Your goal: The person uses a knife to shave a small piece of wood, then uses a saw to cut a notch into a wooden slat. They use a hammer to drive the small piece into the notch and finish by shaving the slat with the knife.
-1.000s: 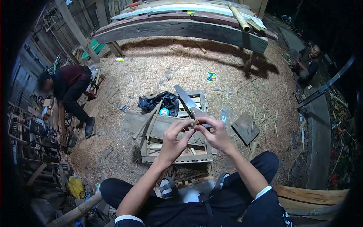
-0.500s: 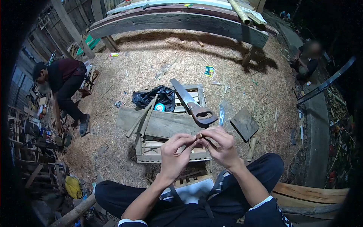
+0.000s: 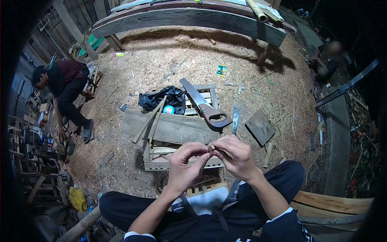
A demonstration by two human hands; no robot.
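Observation:
A small brown piece with a pale end [image 3: 211, 148], perhaps wood, is pinched between the fingertips of both hands. My left hand [image 3: 185, 161] is closed on its left side, thumb against forefinger. On the other side my right hand [image 3: 236, 155] grips it in a similar pinch, hiding most of it. Just beyond them, a handsaw [image 3: 204, 105] lies across a low slatted wooden crate [image 3: 183, 165]. A knife-like blade [image 3: 236, 117] is right of the saw handle. Grey planks [image 3: 171, 128] and thin sticks [image 3: 155, 121] rest on the crate.
A black plastic bag [image 3: 171, 98] and a round blue-lidded tub [image 3: 169, 109] sit on the crate. A dark flat board [image 3: 260, 128] lies on the shavings. Ahead stands a heavy wooden bench [image 3: 189, 25]. One person [image 3: 68, 90] bends at left; another [image 3: 326, 60] is at far right.
The small piece has turned slightly between my fingers, so its pale end shows more. Both hands stay pinched on it. The whole view has shifted a little.

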